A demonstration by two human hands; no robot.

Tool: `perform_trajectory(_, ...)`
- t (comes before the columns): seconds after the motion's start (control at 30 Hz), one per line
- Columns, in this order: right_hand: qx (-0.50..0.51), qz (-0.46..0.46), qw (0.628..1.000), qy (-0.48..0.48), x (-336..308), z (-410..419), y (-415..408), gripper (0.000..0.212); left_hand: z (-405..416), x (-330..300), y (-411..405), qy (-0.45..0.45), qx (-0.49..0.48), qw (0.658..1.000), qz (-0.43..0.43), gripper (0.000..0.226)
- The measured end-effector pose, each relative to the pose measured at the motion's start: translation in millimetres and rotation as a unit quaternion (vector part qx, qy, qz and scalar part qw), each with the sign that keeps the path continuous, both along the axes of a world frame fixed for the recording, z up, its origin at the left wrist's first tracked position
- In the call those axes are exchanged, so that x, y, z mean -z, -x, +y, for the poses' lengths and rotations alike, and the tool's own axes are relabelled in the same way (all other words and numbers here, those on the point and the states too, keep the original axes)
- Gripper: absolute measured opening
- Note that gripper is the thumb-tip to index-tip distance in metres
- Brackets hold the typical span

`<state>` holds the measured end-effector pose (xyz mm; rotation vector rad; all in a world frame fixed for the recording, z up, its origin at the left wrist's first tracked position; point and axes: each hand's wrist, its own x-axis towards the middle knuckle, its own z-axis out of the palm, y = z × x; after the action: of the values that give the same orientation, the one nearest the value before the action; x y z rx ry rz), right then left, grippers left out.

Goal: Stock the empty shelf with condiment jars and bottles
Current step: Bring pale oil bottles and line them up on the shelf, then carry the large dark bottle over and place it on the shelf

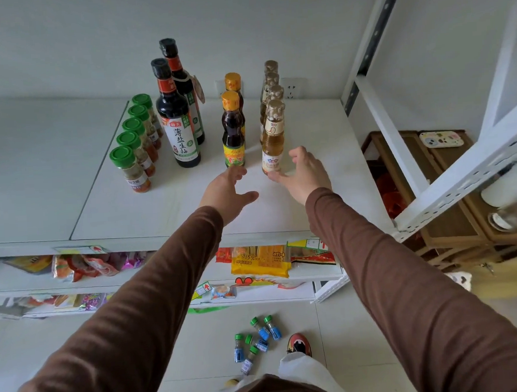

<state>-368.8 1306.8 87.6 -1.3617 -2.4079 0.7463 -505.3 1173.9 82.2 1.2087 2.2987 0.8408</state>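
Both hands reach out over the white shelf (167, 207), sleeves brown, and neither holds anything. The left hand (225, 190) lies flat and relaxed with fingers spread, its tips at the foot of the front sesame-oil bottle (232, 130), which stands just at its 12 o'clock. The right hand (302, 173) is loosely cupped, thumb and fingers apart, around the base of the front pale-vinegar bottle (273, 140) at its 10 o'clock; whether the fingertips actually touch the glass is hard to tell from this angle. Behind that bottle a file of three more like it (270, 83) runs toward 12 o'clock, and a second sesame-oil bottle (233, 83) stands behind the first. At 10 o'clock of the left hand stand two tall soy sauce bottles (175, 116), one behind the other, and left of them a row of five green-capped spice jars (133, 143), all upright. On the floor at 6 o'clock, beside a shoe (299, 343), lie several small green-capped jars with blue labels (257, 341), not yet shelved. Lower shelves hold snack packets (259, 261).
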Motion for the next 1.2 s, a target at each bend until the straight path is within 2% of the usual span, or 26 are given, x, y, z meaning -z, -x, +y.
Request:
perform_trajectory(0.17,-0.036,-0.058,0.998,-0.017,0.5,-44.7,-29.4,0.071,-26.3,-10.3,-15.9,0.039,0.037,0.994,0.091,0.069)
perform_trajectory(0.4,-0.114,-0.08,0.989,-0.041,-5.6,-99.4,-60.2,0.075,-84.4,-21.8,-47.8,0.074,0.031,0.985,0.152,0.077)
perform_trajectory(0.53,-0.198,-0.067,0.976,-0.063,-9.9,-134.9,-79.2,0.076,-135.1,-23.8,-77.0,0.081,-0.02,0.983,0.164,0.077)
perform_trajectory(0.73,-0.329,-0.064,0.937,-0.101,-6.3,-203.6,-130.1,0.078,-235.4,-10.7,-159.7,0.1,-0.147,0.975,0.131,0.082)
perform_trajectory(0.97,-0.439,-0.063,0.894,-0.065,7.0,-305.8,-175.2,0.081,-360.6,-5.3,-261.4,0.15,-0.267,0.946,0.105,0.083)
perform_trajectory(1.2,-0.531,-0.04,0.843,-0.078,0.9,-432.9,-199.7,0.08,-490.8,-13.5,-323.9,0.151,-0.375,0.911,0.079,0.083)
